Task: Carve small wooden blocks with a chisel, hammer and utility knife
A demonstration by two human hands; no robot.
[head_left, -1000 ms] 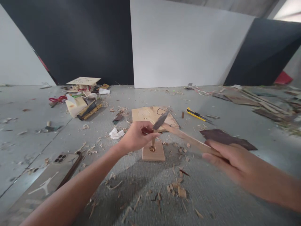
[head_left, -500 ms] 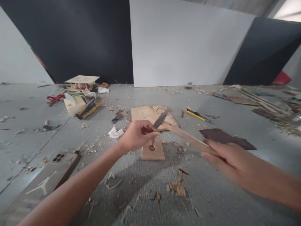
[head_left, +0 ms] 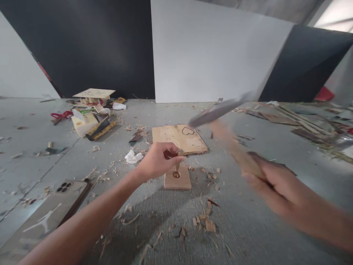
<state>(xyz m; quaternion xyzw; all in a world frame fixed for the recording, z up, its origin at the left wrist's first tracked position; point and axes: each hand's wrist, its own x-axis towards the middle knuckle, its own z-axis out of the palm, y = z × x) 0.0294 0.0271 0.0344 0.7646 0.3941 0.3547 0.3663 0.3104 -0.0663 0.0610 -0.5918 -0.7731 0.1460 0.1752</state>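
Note:
My left hand (head_left: 164, 158) pinches a slim upright chisel (head_left: 177, 167), its shaft mostly hidden by the fingers. The chisel's lower end meets a dark-edged hollow in a small wooden block (head_left: 178, 183) on the floor. My right hand (head_left: 278, 187) is wrapped around the wooden handle of a hammer (head_left: 239, 152). Smeared by motion, the hammer's dark metal head hangs above and to the right of the chisel, apart from it. Behind the block lies a larger pale board (head_left: 168, 133) with a heart outline drawn on it.
A phone (head_left: 46, 213) lies at the lower left. Wood chips (head_left: 205, 221) and shavings litter the floor. Crumpled white paper (head_left: 134, 157) rests left of the board. Red-handled scissors (head_left: 62, 115) and scraps sit farther back left. Wood strips (head_left: 306, 123) lie at the right.
The hammer head has lifted up and to the right, away from the chisel's top. My left hand still holds the chisel at the block. The view has shifted slightly.

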